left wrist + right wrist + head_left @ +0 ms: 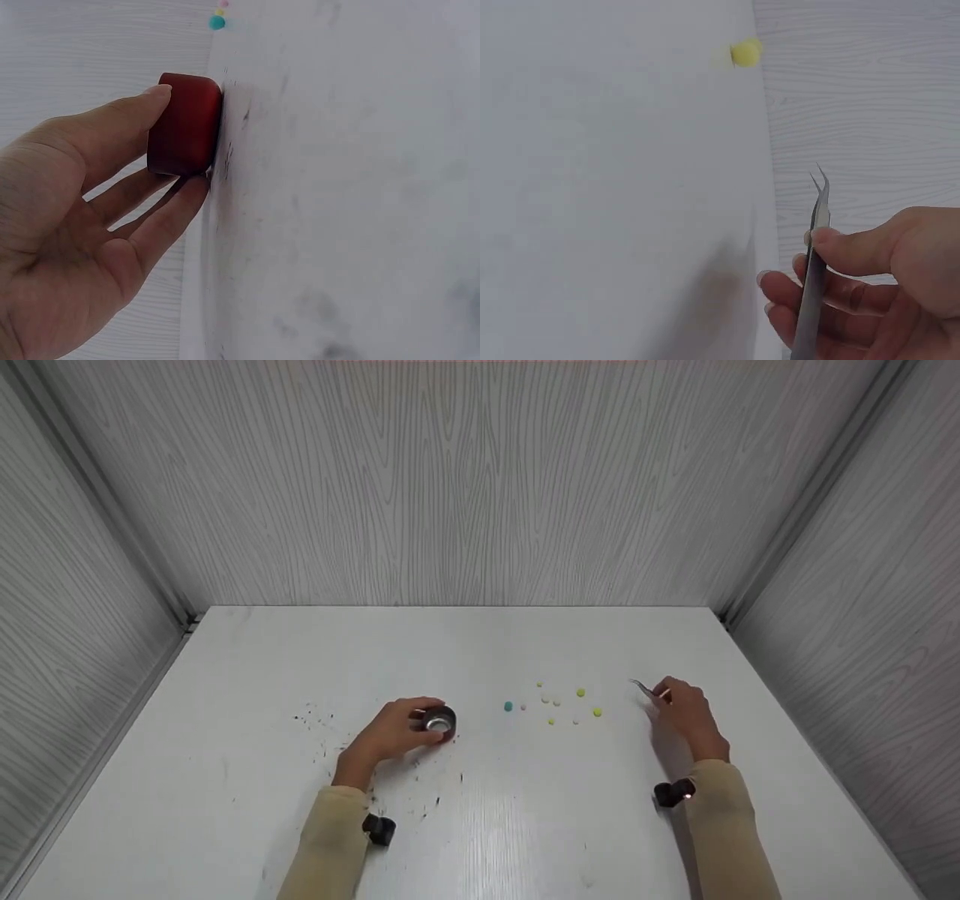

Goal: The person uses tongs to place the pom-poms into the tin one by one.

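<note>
On the white table my left hand [391,733] grips a small round cup [439,721], dark red outside and silvery inside. Thumb and fingers lie on opposite sides of its wall, and the left wrist view shows the cup [186,124] down at the table surface. Curved-tip metal tweezers [808,315] are pinched in my right hand [688,712], their tips slightly apart with nothing between them. Between the hands lie small beads or balls: a teal one [508,706], yellow ones [598,712] and several pale ones [556,703].
Dark specks [315,716] are scattered on the table [480,645] around and left of the left hand. Grey wood-grain panels [465,487] enclose the table at the back and both sides. A small black camera sits on each wrist.
</note>
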A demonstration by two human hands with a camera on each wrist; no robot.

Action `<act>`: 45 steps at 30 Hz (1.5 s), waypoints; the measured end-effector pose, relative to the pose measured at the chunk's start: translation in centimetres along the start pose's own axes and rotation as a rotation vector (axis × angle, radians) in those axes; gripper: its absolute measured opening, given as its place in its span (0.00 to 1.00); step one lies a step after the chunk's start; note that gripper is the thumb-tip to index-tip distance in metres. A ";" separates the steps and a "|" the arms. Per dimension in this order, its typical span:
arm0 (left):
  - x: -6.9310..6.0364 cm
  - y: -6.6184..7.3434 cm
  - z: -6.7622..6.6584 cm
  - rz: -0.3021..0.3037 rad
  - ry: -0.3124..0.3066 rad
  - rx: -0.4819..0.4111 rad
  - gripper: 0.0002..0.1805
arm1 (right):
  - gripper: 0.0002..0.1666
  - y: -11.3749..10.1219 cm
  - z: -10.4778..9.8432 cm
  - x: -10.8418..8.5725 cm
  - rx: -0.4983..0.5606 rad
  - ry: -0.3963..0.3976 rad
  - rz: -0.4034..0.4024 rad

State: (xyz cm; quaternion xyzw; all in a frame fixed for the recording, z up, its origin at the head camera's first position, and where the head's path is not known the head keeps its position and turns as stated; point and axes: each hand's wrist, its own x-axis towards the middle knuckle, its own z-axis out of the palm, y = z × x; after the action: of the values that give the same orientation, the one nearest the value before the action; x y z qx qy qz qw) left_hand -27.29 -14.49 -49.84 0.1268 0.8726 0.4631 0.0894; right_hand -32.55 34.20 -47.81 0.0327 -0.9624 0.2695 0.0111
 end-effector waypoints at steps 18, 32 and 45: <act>0.0 0.1 -0.1 0.023 -0.003 0.023 0.30 | 0.06 -1.8 0.0 -0.3 0.018 0.034 -0.144; 0.0 -0.3 -0.3 0.066 -0.022 0.030 0.29 | 0.10 -2.9 0.3 -0.2 0.001 -0.072 -0.158; -0.5 -0.4 -0.6 0.040 -0.015 0.031 0.27 | 0.11 -3.2 1.2 0.0 0.001 -0.102 -0.115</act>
State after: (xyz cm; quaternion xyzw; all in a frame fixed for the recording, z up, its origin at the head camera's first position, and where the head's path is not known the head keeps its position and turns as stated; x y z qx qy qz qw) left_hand -27.06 -15.27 -49.84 0.1491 0.8763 0.4501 0.0847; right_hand -32.34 30.86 -47.17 0.1016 -0.9580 0.2671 -0.0226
